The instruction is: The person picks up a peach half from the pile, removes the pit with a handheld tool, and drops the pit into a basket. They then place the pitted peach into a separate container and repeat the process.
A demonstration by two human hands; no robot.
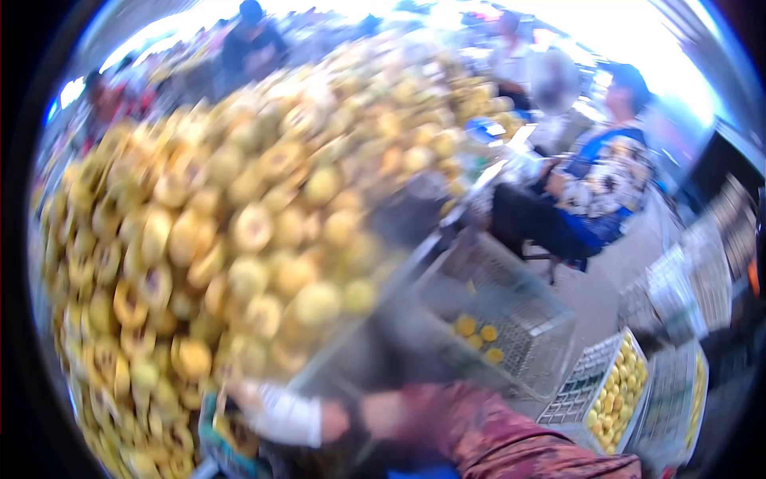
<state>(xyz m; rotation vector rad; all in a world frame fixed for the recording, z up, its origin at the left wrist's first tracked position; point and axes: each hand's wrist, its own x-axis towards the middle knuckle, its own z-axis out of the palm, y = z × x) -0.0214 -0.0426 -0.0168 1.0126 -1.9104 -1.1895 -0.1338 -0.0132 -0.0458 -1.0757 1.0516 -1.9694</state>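
Observation:
My right hand (275, 411) comes in from the lower right in a white glove or wrap, with a dark band at the wrist and a maroon patterned sleeve (487, 423). It is at the lower edge of a big heap of halved yellow fruit (255, 227) that looks like peaches, many with a pit hollow showing. Motion blur hides its fingers and anything in them. Just below the fingertips is a blue-green curved shape (217, 437) around a yellowish piece. Whether that shape is my left hand in a glove, I cannot make out.
A mostly bare plastic crate (519, 319) holds several yellow pieces. Right of it stand crates full of yellow fruit (618, 391) and stacked pale crates (686, 279). One person in a patterned top (614, 172) sits at the heap's right; others work behind it.

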